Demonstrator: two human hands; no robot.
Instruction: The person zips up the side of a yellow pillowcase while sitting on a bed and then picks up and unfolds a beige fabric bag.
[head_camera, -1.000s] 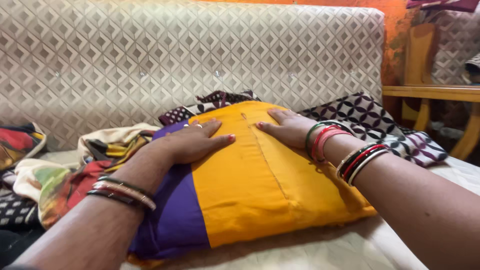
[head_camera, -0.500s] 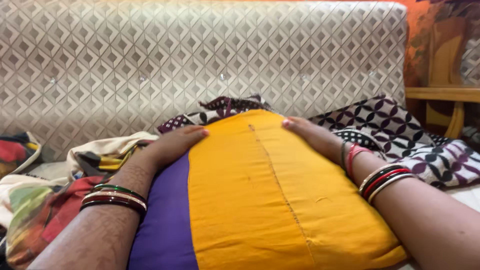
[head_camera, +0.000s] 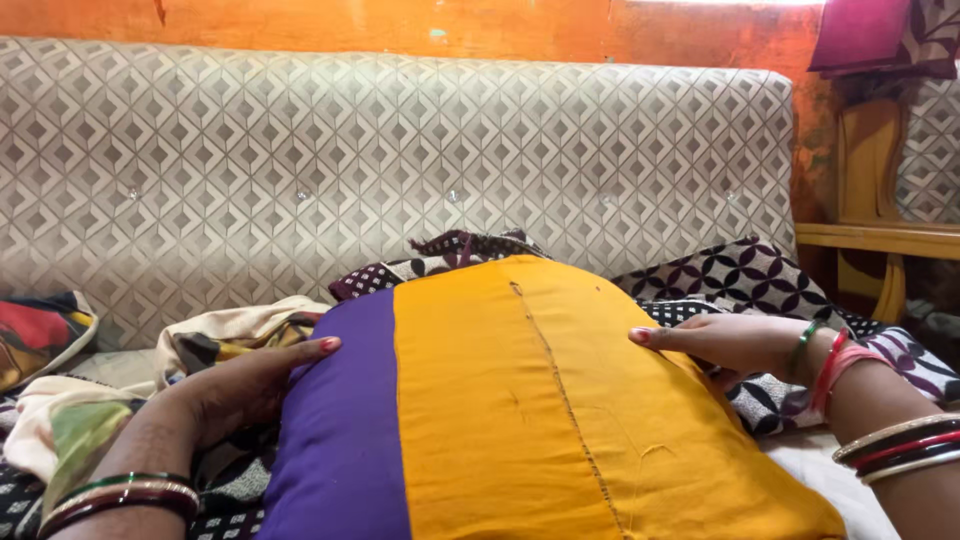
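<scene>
A plump cushion in a cover of purple and yellow-orange panels is shown between the two hands, lying on the seat of a sofa upholstered in a diamond pattern. The left hand is laid flat, fingers extended, against the purple side panel, so that the cushion lies directly to its right. The right hand is pressed with straight fingers against the opposite yellow edge, so that the cushion lies directly to its left. Neither hand is closed; the cushion is flanked and touched, not gripped. Both hands are equally near to it. The long axis of the cushion is seen to run away from the person toward the sofa back, its stitched seam following that line, and its far end points at the backrest. Crumpled multicoloured cloth is seen beyond the left hand, and a dark patterned fabric beyond and beneath the right.
</scene>
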